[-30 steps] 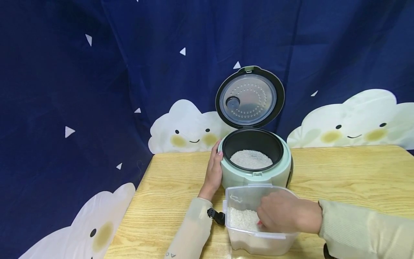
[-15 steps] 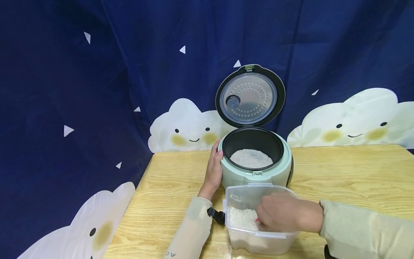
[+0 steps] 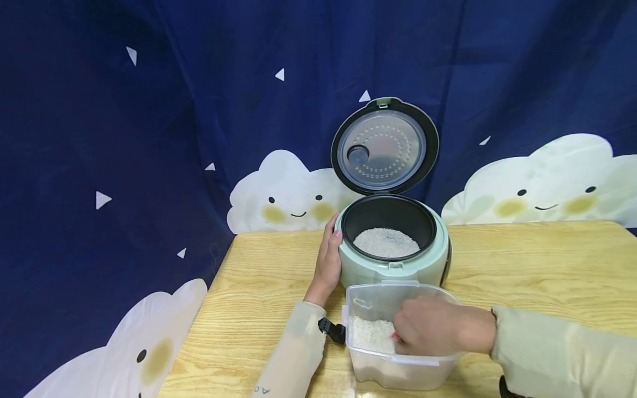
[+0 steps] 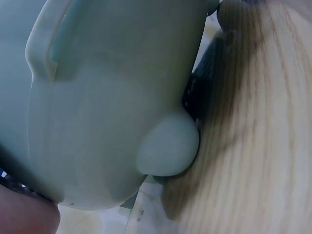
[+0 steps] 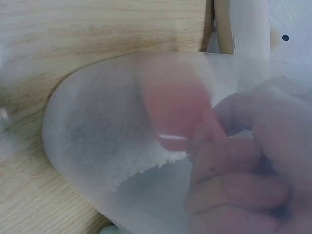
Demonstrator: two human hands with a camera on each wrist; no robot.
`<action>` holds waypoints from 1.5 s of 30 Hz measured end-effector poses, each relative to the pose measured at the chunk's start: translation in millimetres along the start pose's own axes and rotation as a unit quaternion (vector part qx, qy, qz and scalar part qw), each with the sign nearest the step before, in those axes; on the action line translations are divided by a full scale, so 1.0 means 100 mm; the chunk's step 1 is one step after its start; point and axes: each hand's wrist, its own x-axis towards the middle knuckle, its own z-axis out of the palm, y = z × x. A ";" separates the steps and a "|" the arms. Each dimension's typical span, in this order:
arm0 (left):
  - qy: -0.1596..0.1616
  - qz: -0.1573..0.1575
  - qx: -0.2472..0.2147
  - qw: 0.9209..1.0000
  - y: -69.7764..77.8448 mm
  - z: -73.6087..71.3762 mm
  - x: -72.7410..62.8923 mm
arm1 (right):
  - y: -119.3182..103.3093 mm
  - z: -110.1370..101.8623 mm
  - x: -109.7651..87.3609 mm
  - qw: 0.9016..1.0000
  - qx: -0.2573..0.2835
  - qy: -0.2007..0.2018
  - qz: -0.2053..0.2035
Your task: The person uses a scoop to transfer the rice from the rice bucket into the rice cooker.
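A mint-green rice cooker (image 3: 358, 268) stands with its lid (image 3: 383, 149) raised and white rice (image 3: 385, 243) in its black inner pot. My left hand (image 3: 328, 262) rests along the cooker's left side, fingers extended. Right in front of the cooker is a clear plastic container (image 3: 398, 376) with rice (image 3: 370, 334) inside. My right hand (image 3: 430, 326) reaches into it and grips a red scoop (image 5: 178, 105) by its handle. Through the cloudy wall in the right wrist view, the scoop's bowl shows at the rice; its far end is blurred.
The cooker and container share a wooden table (image 3: 269, 271). Behind it hangs a dark blue curtain (image 3: 278, 121) printed with smiling clouds and white triangles. A small black device (image 3: 332, 331) sits on my left wrist beside the container.
My right hand has shifted slightly left inside the container with the red scoop. The left hand stays on the cooker, and the cooker and container stay in place.
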 end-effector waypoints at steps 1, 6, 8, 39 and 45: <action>-0.001 -0.002 -0.001 1.000 0.00 0.00 0.00 | 0.00 0.00 0.00 1.000 0.011 -0.003 -0.002; -0.007 -0.001 -0.004 1.000 0.01 0.00 0.00 | 0.01 -0.03 0.02 0.997 0.070 -0.027 0.004; -0.008 -0.002 -0.003 1.000 0.02 0.00 0.00 | 0.01 -0.04 0.03 0.995 0.094 -0.038 0.017; -0.009 -0.001 -0.006 1.000 0.00 -0.01 0.00 | -0.01 -0.12 0.00 0.980 0.182 -0.051 0.064; -0.004 0.001 -0.003 1.000 0.00 -0.01 0.01 | 0.00 -0.17 0.00 0.976 0.198 -0.056 0.065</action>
